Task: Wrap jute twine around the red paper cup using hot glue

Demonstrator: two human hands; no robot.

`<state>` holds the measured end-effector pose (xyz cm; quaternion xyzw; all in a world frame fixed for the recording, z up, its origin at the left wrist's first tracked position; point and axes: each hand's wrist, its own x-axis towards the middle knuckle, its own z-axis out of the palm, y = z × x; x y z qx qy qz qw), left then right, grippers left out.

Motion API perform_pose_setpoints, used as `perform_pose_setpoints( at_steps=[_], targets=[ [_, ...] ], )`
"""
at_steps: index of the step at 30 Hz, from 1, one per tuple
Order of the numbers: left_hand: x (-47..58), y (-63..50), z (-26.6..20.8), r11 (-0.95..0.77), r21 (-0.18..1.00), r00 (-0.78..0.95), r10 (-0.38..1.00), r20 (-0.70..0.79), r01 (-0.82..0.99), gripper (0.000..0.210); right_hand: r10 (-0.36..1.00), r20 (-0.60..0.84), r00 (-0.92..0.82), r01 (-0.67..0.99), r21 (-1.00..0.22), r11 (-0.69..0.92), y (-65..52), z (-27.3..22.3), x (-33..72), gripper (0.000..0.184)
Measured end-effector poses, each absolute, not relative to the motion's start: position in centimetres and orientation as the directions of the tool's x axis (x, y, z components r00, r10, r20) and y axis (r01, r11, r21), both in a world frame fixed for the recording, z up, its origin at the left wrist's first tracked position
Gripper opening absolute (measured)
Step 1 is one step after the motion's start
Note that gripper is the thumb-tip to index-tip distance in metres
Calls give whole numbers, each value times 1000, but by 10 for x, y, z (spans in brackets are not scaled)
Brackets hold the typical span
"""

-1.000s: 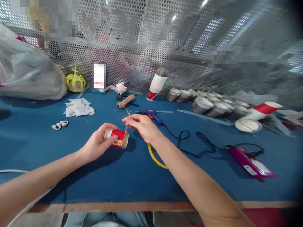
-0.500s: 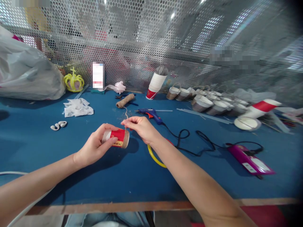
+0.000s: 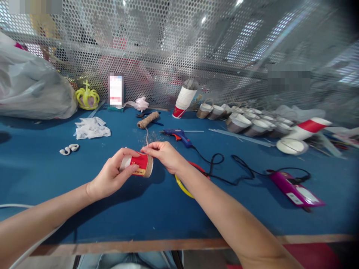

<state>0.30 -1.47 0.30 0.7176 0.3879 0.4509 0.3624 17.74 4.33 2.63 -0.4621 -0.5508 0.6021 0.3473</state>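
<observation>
Right hand dipped, pinching twine; left hand holds cup, banded end protruding.

a blue worktop with a brown front edge stands against a grey, perforated screen — small bright lights gleam high up, and a red patch shows below at the right.

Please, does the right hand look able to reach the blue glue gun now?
Probably yes: the glue gun lies just beyond the right hand, nothing visible between them, though this hand appears to be pinching twine.
</observation>
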Motion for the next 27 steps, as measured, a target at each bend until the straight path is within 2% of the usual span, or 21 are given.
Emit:
perform_pose_setpoints(
  at_steps=[8, 10, 13, 18, 21, 24, 27],
  targets=[
    [2, -11, -2, -473, 864, 259, 868, 424, 171, 26, 898, -268, -348, 119, -963, -241, 45, 35, 183, 23],
    [2, -10, -3, -470, 868, 240, 872, 427, 162, 28, 849, -309, -430, 128, -951, -282, 41, 42, 187, 29],
    [2, -10, -1, -446, 879, 232, 885, 404, 170, 30, 783, -320, -534, 156, -947, -281, 33, 48, 194, 27],
    [4, -9, 6, -188, 982, 262, 949, 174, 31, 53, 857, -161, -490, 273, -962, -24, 21, 42, 199, 35],
    [5, -6, 8, -52, 996, 285, 956, 69, -68, 51, 866, 18, -500, 352, -909, 223, 15, 34, 197, 42],
    [6, -6, 8, -11, 997, 280, 959, 31, -71, 47, 837, 136, -530, 430, -808, 403, 9, 27, 195, 48],
    [6, -7, 8, -52, 999, 289, 956, 50, -4, 43, 822, 143, -550, 478, -753, 451, 8, 26, 197, 49]
  ],
)
